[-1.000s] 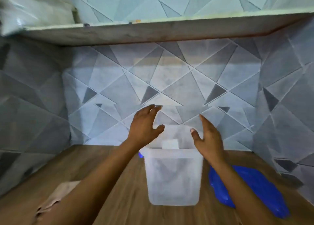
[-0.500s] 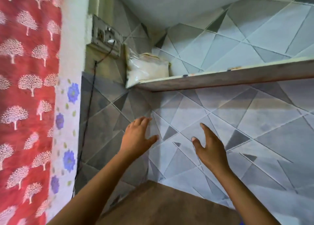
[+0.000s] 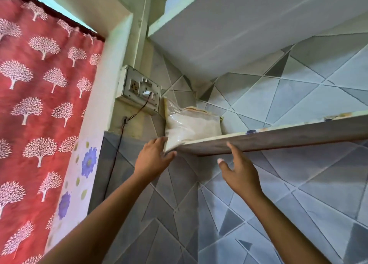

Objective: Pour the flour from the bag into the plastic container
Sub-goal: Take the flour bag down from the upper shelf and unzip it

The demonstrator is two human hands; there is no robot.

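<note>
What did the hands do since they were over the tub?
Both hands rose toward the shelf: left hand at the lower corner of the flour bag, right hand below the shelf edge. Nothing gripped yet. The bag stayed on the shelf, hands open.

Both arms are bare: the left forearm [image 3: 103, 214] and right forearm [image 3: 282, 220] are uncovered to the near edge. The left hand [image 3: 153, 160] and right hand [image 3: 241, 170] are bare too; the right thumbnail [image 3: 220, 160] is short.

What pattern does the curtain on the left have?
White trees on a red ground, seen best in the head view.
</note>
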